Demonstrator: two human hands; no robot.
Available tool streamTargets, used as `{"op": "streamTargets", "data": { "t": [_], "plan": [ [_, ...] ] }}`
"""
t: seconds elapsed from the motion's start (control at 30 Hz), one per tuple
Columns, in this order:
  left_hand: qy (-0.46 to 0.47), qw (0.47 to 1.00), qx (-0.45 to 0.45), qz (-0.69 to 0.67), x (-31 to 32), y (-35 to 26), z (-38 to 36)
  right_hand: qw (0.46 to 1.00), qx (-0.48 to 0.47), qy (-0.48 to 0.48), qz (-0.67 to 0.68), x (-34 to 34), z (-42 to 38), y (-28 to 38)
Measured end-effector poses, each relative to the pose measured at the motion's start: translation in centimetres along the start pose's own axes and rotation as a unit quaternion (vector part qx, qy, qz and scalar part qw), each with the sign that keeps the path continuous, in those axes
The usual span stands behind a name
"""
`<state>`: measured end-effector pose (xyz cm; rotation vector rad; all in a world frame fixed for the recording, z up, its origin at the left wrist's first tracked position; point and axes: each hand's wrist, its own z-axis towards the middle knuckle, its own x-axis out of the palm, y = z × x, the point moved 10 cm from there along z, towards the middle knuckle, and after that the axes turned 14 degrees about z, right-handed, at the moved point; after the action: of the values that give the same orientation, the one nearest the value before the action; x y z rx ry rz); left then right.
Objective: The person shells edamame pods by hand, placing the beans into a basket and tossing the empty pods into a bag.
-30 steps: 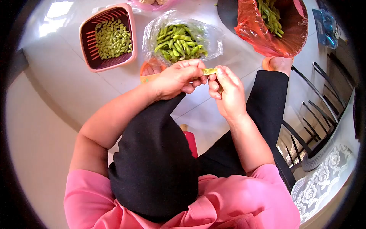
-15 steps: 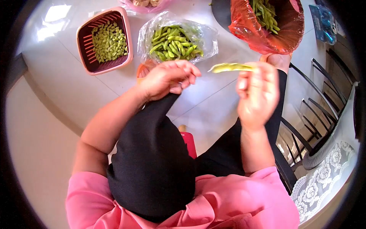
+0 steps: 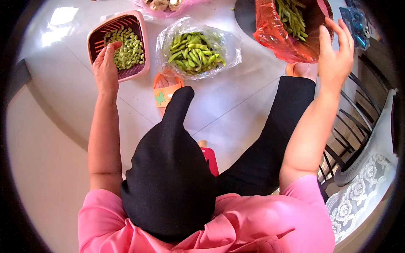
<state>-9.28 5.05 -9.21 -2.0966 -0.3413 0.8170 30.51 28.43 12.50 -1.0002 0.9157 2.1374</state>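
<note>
My left hand (image 3: pixel 106 67) hangs over the near side of a pink basket (image 3: pixel 91 50), its fingers stretched out above the shelled green beans (image 3: pixel 130 50). No bean shows in its fingers. My right hand (image 3: pixel 336 59) is at the right rim of a red plastic bag (image 3: pixel 272 36), fingers spread and nothing in them. Green pods (image 3: pixel 291 21) lie inside that bag. Between the two containers sits a clear plastic bag (image 3: pixel 231 50) of plump, unopened green pods (image 3: pixel 196 52).
A pink bag (image 3: pixel 181 9) with garlic bulbs (image 3: pixel 159 4) lies at the top. My foot in an orange slipper (image 3: pixel 168 90) is below the clear bag. Black chair frames (image 3: pixel 350 126) and a lace cloth (image 3: pixel 358 192) line the right side.
My left hand has moved left and away to the basket. My right hand has gone right to the red bag, and the pod it held is out of its fingers.
</note>
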Motion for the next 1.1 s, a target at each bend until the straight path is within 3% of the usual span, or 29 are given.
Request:
{"op": "streamTargets", "data": {
  "t": [0.03,0.07,0.13,0.23,0.3,0.37,0.5,0.57,0.6,0.63,0.67,0.7,0.77,0.8,0.87,0.9,0.97,1.0,1.03,1.1],
  "plan": [
    [-0.018,0.998,0.024,0.059,-0.2,-0.5,-0.1,0.996,0.026,-0.028,0.080,-0.3,-1.0,1.5],
    [-0.033,0.991,0.047,0.119,-0.2,-1.0,-0.3,0.989,-0.012,-0.039,0.145,-0.1,-2.1,3.6],
    [-0.037,0.989,0.066,0.130,0.5,-2.0,-0.9,0.950,0.111,0.039,0.288,3.9,-5.7,6.2],
    [-0.025,0.988,0.070,0.134,1.8,-2.5,-1.5,0.907,0.218,0.258,0.251,13.5,-13.5,6.8],
    [-0.035,0.959,0.231,0.161,3.5,-6.4,-3.6,0.905,0.236,0.306,0.177,17.3,-17.6,5.7],
    [-0.009,0.950,0.273,0.153,5.1,-7.4,-5.2,0.903,0.232,0.336,0.130,19.1,-19.3,5.3],
    [0.092,0.968,0.220,0.078,8.0,-7.6,-7.6,0.899,0.236,0.342,0.138,19.2,-19.3,5.2],
    [0.164,0.966,0.191,0.058,10.0,-7.2,-8.5,0.880,0.268,0.309,0.240,17.8,-19.2,5.5],
    [0.203,0.970,0.123,0.048,11.0,-6.0,-8.8,0.880,0.269,0.310,0.238,17.1,-18.9,5.9],
    [0.206,0.970,0.123,0.046,11.4,-6.0,-9.1,0.818,0.359,0.303,0.332,16.7,-19.3,5.9],
    [0.277,0.955,0.085,0.069,13.0,-5.0,-9.8,0.739,0.442,0.289,0.419,16.5,-19.8,6.2],
    [0.344,0.933,0.047,0.092,14.5,-3.9,-10.7,0.740,0.442,0.289,0.417,15.9,-19.1,6.5],
    [0.345,0.935,0.048,0.066,15.3,-3.9,-11.5,0.545,0.561,0.242,0.574,16.3,-20.1,8.1],
    [0.371,0.928,0.032,0.026,15.6,-4.4,-12.0,0.544,0.560,0.243,0.575,16.4,-20.1,8.5],
    [0.396,0.918,0.014,-0.013,15.8,-4.5,-12.5,0.403,0.601,0.237,0.648,17.1,-21.2,10.7],
    [0.382,0.922,0.036,-0.046,15.7,-4.7,-12.4,0.402,0.601,0.238,0.649,17.2,-21.3,11.1],
    [0.366,0.926,0.060,-0.078,15.3,-5.1,-12.1,0.546,0.576,0.238,0.560,16.8,-21.2,9.7],
    [0.353,0.933,0.073,0.011,14.9,-4.6,-11.9,0.649,0.522,0.228,0.504,16.2,-20.0,9.0],
    [0.338,0.932,0.086,0.100,14.6,-4.2,-11.8,0.649,0.523,0.228,0.504,16.1,-20.1,9.0],
    [0.296,0.936,0.134,0.138,14.2,-4.7,-11.8,0.739,0.419,0.194,0.490,14.4,-17.7,9.3]
  ]
}}
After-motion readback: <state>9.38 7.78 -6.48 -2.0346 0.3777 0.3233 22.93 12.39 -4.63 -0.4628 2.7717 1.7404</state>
